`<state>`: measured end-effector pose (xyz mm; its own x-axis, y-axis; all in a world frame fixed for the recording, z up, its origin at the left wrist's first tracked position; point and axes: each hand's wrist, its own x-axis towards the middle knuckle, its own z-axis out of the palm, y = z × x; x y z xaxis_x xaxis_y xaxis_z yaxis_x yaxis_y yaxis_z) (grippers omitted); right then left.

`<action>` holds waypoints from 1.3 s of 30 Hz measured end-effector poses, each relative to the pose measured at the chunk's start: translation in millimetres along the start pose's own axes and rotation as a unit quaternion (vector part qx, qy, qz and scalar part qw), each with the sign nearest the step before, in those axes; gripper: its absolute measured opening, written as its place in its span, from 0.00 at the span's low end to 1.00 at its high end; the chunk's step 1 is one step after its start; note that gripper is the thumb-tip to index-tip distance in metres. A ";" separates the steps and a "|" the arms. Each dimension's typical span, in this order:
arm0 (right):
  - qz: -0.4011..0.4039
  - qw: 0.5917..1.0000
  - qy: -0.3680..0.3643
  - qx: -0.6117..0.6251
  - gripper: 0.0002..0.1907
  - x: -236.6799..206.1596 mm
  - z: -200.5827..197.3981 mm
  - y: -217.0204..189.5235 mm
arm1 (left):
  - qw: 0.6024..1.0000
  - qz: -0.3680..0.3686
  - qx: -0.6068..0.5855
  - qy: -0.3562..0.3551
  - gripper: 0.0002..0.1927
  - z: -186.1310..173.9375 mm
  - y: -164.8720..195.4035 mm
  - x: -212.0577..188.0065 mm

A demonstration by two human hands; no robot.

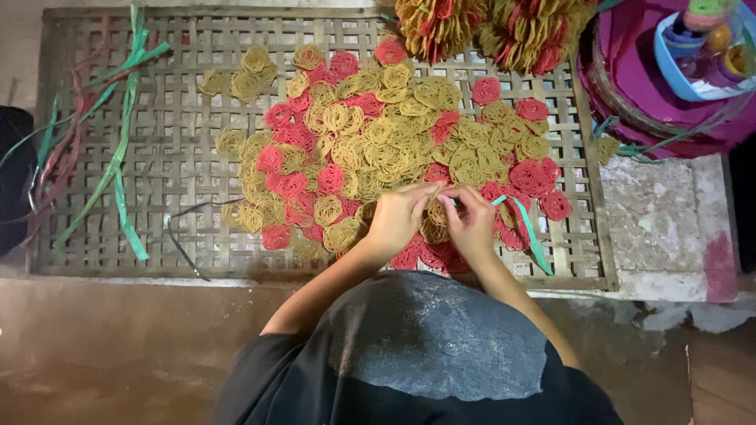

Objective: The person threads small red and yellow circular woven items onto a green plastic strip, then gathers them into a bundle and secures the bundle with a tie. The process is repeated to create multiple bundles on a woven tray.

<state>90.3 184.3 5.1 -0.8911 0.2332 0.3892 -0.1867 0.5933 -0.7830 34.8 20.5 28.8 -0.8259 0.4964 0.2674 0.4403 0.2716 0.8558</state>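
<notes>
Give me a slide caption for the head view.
Both hands, left hand and right hand, pinch a green strip over yellow and red coiled crackers on a woven bamboo tray.

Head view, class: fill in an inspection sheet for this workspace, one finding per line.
Surface: woven bamboo tray on a concrete ledge.
Job's things: heap of yellow and red coiled crackers; green strip at the right hand.
Clutter: loose green and red strips at the tray's left.
Grippers: left hand and right hand meet, pinching crackers.
Cables: nothing seen.
Surroundings: tied cracker bundles; magenta basket holding a blue tub.
</notes>
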 end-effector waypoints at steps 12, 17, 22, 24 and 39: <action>-0.077 0.991 -0.011 -0.108 0.10 -7.9 -36.4 19.0 | 0.995 0.046 0.059 0.065 0.06 1.7 21.7 17.9; -0.073 0.996 0.002 -0.058 0.15 -4.1 -34.8 17.1 | 0.998 0.023 0.048 0.027 0.06 4.4 24.1 24.4; 0.143 0.978 0.000 0.154 0.05 -7.6 -14.0 28.9 | 0.995 0.052 0.074 0.037 0.12 11.4 -3.2 33.7; 0.127 0.972 0.008 0.198 0.05 -9.5 -12.1 36.0 | 0.969 0.087 0.224 0.059 0.19 4.9 -25.4 43.0; 0.079 0.995 -0.017 0.064 0.04 10.0 -1.9 7.7 | 0.967 -0.126 -0.198 0.099 0.15 -44.7 -91.1 34.9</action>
<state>80.7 192.6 3.9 -0.9263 0.2888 0.2420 -0.0925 0.4483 -0.8891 -50.0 -23.8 -20.0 -0.9578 0.2780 0.0732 0.0784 0.0077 0.9969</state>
